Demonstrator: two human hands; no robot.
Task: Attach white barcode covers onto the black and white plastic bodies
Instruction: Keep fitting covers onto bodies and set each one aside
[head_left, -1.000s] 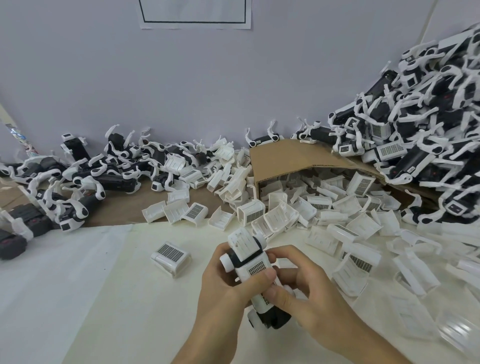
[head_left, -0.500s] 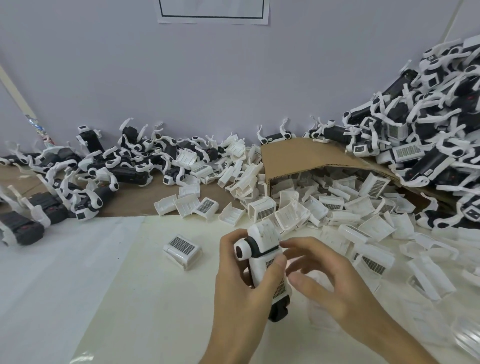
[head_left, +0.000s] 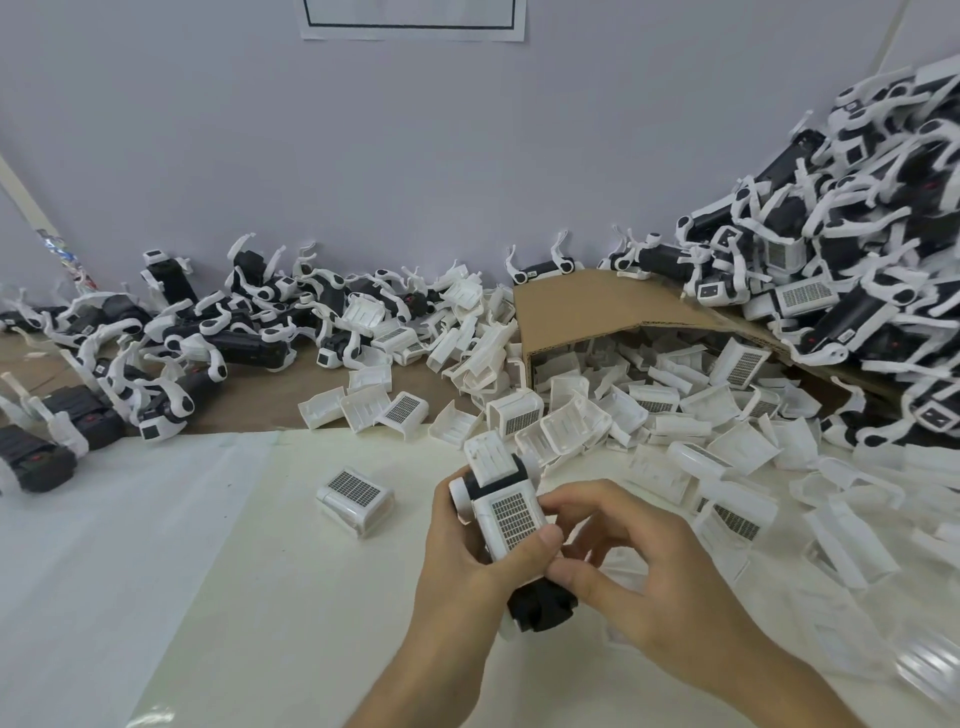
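My left hand (head_left: 470, 582) grips a black and white plastic body (head_left: 540, 605) upright over the white sheet. A white barcode cover (head_left: 511, 517) lies on the body's front, under my left thumb. A second white piece (head_left: 488, 457) sticks up at the body's top. My right hand (head_left: 631, 571) is at the body's right side, its fingertips touching the cover's edge and its thumb against the body lower down. One loose barcode cover (head_left: 356, 491) lies on the sheet to the left.
A tipped cardboard box (head_left: 587, 306) spills several white covers (head_left: 675, 415) across the table's middle and right. Black and white bodies are heaped at the right (head_left: 841, 270) and along the back left (head_left: 208, 338). A grey wall stands behind.
My right hand has closed back in on the body's right side after lifting off. The cover now lies flatter on the body. The camera moved a little.
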